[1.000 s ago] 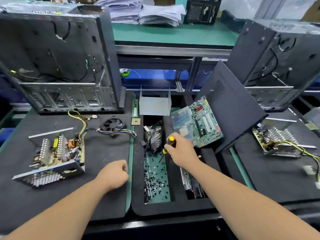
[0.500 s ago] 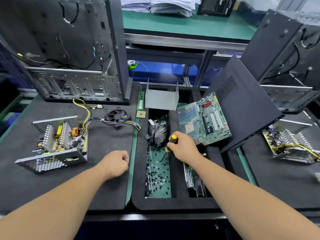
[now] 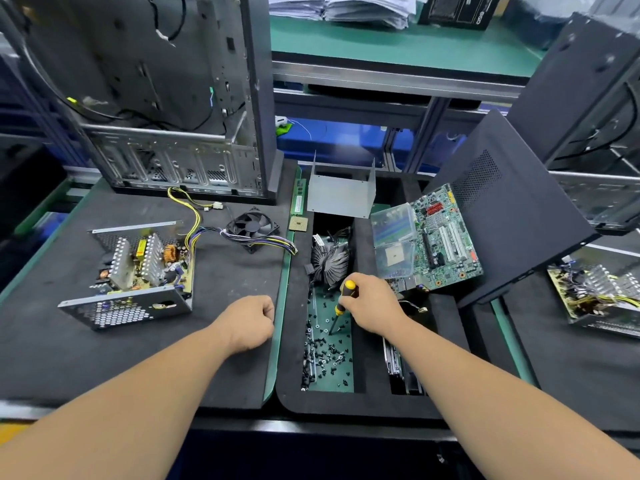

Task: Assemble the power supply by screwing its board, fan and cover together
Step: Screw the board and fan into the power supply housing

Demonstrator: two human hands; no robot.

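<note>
Here the right hand (image 3: 372, 304) grasps the screwdriver (image 3: 341, 304), tip seemingly among screws (image 3: 325, 355); left hand (image 3: 251, 322) clenched near the mat edge (image 3: 277, 337)

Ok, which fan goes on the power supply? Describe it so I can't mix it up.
Start at the open power supply on the left mat. Follow its wire bundle right to the fan lying flat before the tower case. It is square, black and framed, unlike the round finned cooler in the tray.

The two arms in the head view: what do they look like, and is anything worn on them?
Both forearms are bare as far as the picture shows; no sleeve edge is in view. The left hand and the right hand wear no gloves. No watch, ring, wrist strap or cable shows on either arm.
</note>
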